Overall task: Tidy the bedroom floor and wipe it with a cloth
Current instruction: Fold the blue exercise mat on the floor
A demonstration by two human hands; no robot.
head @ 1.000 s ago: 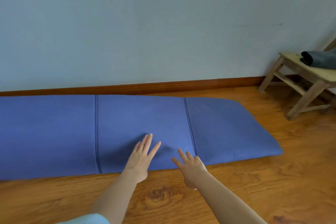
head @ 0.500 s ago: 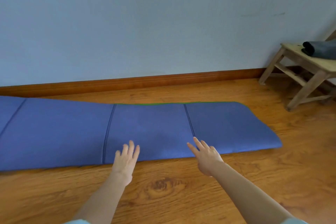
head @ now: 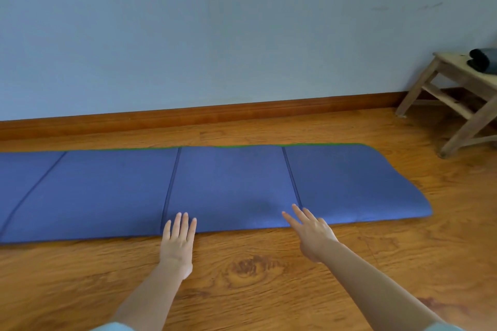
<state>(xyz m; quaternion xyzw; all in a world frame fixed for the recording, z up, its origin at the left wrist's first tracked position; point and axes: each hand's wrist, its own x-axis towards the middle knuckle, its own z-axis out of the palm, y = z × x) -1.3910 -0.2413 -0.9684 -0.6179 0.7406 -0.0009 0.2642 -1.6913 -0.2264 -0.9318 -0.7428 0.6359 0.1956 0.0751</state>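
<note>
Reaching flat left hand point(head: 177, 242), right hand point(head: 313, 232), fingers straight, one blue mat point(head: 228, 185), one stool point(head: 457, 94)

No legible text, label, brand, number or sign appears on any surface in the head view.
</note>
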